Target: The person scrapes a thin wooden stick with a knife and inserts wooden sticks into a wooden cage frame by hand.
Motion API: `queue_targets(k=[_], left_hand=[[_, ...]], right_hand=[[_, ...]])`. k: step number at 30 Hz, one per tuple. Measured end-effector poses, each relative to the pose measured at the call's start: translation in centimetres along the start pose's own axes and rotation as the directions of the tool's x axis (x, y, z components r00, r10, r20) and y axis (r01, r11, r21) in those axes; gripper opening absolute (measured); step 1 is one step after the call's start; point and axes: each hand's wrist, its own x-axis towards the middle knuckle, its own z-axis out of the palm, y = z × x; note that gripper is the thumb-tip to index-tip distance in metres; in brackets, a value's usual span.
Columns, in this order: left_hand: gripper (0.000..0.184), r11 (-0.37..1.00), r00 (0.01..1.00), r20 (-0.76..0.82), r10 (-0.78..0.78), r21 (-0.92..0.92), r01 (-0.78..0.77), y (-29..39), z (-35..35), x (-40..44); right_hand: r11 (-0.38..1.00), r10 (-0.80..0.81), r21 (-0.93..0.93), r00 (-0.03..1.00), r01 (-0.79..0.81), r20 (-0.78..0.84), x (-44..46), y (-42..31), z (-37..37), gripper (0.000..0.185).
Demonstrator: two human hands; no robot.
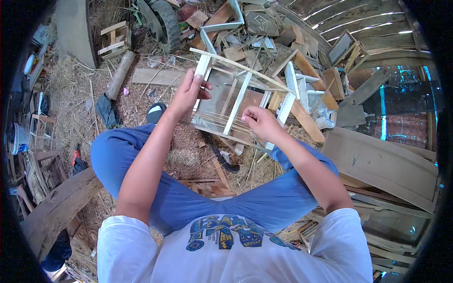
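Observation:
A wooden frame (239, 100) with white-painted slats and thin crosspieces stands tilted in front of me, above my lap. My left hand (191, 92) grips its left slat, thumb on the near face and fingers round the edge. Near the frame's right side, my right hand (262, 121) is closed in a pinch beside the middle slat; whatever is between its fingertips is too small or hidden to make out. Thin sticks (217, 117) run along the frame's lower part. Through the frame shows a slim dark-handled tool (255, 89).
Scrap wood and boards (259, 23) pile up beyond the frame, near a tyre (166, 26). A log (121, 75) lies on the straw-covered floor. Large panels (377, 165) lean at right; a thick plank (61, 207) stands at left. A dark curved object (226, 162) lies between my legs.

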Motion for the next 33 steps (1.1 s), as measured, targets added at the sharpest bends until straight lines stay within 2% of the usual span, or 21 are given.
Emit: queue_targets(k=[2,4,7,9,12,22,25,30,33], left_hand=[[0.029,1.0,1.0,-0.014,0.002,-0.011,-0.002,0.4,0.3,-0.2],[0.028,0.994,0.999,-0.024,0.044,0.104,-0.041,0.0,-0.1,-0.2],[0.027,0.994,0.997,0.017,0.077,0.077,-0.078,-0.4,-0.3,-0.2],[0.024,0.995,0.998,0.001,0.063,0.072,-0.063,-0.3,0.0,-0.3],[0.021,0.997,0.999,-0.025,0.043,0.06,-0.042,0.1,0.3,-0.5],[0.02,0.991,0.998,-0.041,0.057,0.121,-0.052,-0.5,-0.1,-0.1],[0.019,0.983,0.997,-0.041,0.061,0.176,-0.053,-0.3,-0.2,-0.3],[0.018,0.991,0.997,-0.051,0.053,0.129,-0.046,-0.4,-0.1,-0.5],[0.017,0.991,0.997,-0.055,0.059,0.127,-0.051,-0.5,-0.1,-0.4]], right_hand=[[1.0,0.006,0.0,1.0,-0.006,-0.004,0.3,0.1,0.2,0.017],[1.0,0.009,-0.004,1.0,-0.009,-0.002,0.4,0.4,0.4,0.017],[1.0,0.008,0.029,1.0,-0.008,-0.003,0.5,1.4,0.8,0.017],[0.989,0.061,0.137,0.998,-0.064,0.026,0.7,1.9,1.2,0.017],[0.985,0.044,0.168,0.999,-0.048,0.033,0.9,1.8,1.2,0.017],[0.983,0.075,0.162,0.995,-0.086,0.073,1.0,1.3,1.0,0.015],[0.993,0.094,0.071,0.993,-0.099,0.068,1.0,0.9,1.1,0.015],[0.969,0.159,0.164,0.976,-0.183,0.149,0.8,-0.1,0.9,0.011],[0.968,0.12,0.21,0.987,-0.14,0.108,0.8,0.1,1.1,0.013]])
